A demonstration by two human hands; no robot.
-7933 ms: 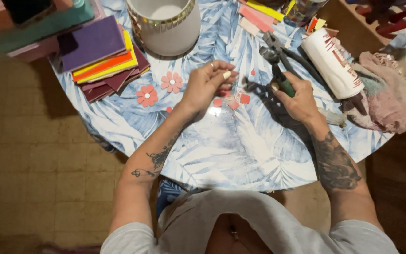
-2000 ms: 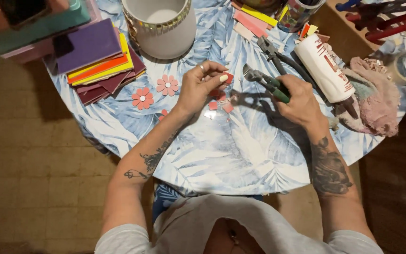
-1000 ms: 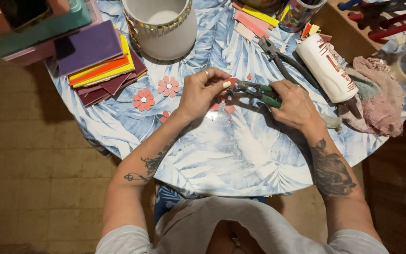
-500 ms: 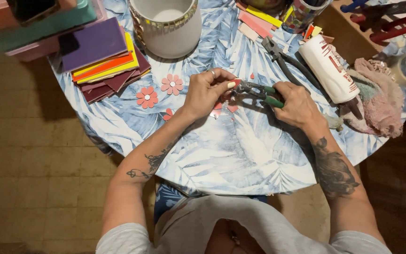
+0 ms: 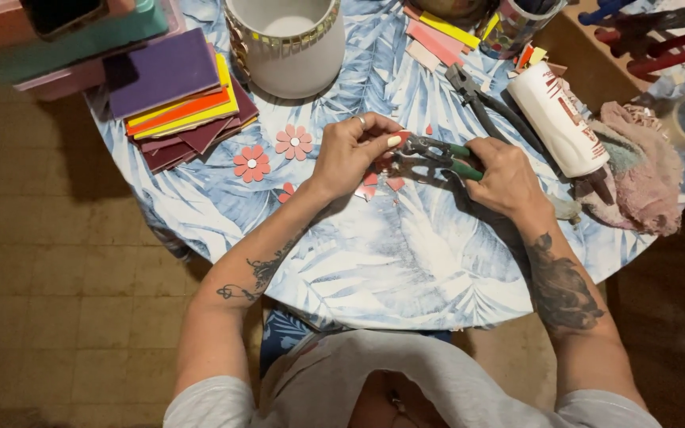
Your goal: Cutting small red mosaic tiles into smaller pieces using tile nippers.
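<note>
Centre frame: right hand [image 5: 505,176] wrapped around green-handled metal tile nippers [image 5: 438,152], grip closed on the handles, tool head pointing left toward the other hand. Left hand [image 5: 350,150] pinching a small red tile piece [image 5: 400,139] between thumb and fingertips, fed right at the nipper head; whether the cutters actually bite it cannot be told. Piece held above the blue leaf-print round table [image 5: 406,261], just over loose red tile chips [image 5: 378,184], likely so offcuts drop onto the cloth. Finished pink tile flowers [image 5: 275,152] parked left of the work, clear of the cutting spot. Stack of coloured square tiles [image 5: 180,99] upper left, white cylindrical vase with mosaic rim [image 5: 285,41] top centre, white glue bottle [image 5: 547,115] and second dark pliers [image 5: 477,99] upper right, all within reach. Versus 7.9 s back: hands were apart, nippers raised off to the right away from the piece; now closed in, tool head meeting left fingertips. Versus 0.5 s back: near identical, slight shift only.
</note>
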